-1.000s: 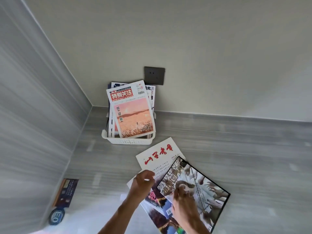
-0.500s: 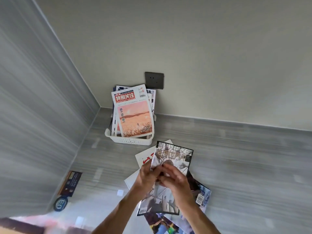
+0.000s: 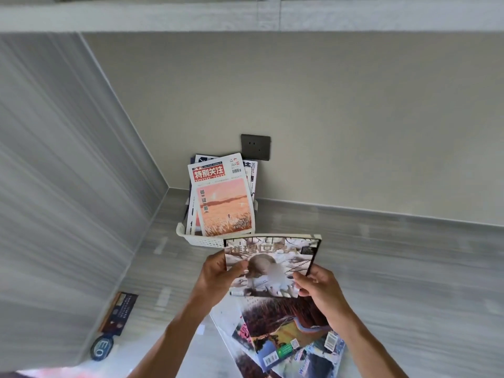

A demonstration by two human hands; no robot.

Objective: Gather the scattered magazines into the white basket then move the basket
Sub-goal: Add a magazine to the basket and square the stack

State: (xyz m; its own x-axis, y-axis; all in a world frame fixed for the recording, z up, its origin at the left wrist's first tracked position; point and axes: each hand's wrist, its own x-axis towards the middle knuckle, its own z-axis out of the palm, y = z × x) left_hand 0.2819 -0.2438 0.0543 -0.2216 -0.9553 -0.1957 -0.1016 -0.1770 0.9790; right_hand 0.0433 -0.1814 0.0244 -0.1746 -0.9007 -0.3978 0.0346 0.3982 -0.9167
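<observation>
Both hands hold a glossy magazine with a pale, brownish cover [image 3: 272,264] above the grey wood-grain tabletop [image 3: 395,268]. The left hand [image 3: 215,274] grips its left edge, thumb on the cover, fingers closed behind it; the right hand [image 3: 321,290] pinches its lower right corner, fingers closed on the paper. The magazine's top edge hangs just in front of the white perforated plastic basket [image 3: 196,240] and hides part of the near rim.

The basket stands in the far corner, close to the wall, already packed with upright magazines; the front one, an orange-pink sunset cover with a red title band [image 3: 222,197], leans back and rises well above the rim. Behind it, on the beige back wall [image 3: 354,118], sits a dark grey wall socket [image 3: 255,147].

Under the hands, a loose fan of colourful magazines [image 3: 289,339] lies flat and overlapping on the tabletop. To the left, a dark leaflet [image 3: 120,313] and a round dark blue tag [image 3: 101,350] rest against the grey striped side panel [image 3: 54,186]. A grey shelf edge [image 3: 245,20] runs across above.
</observation>
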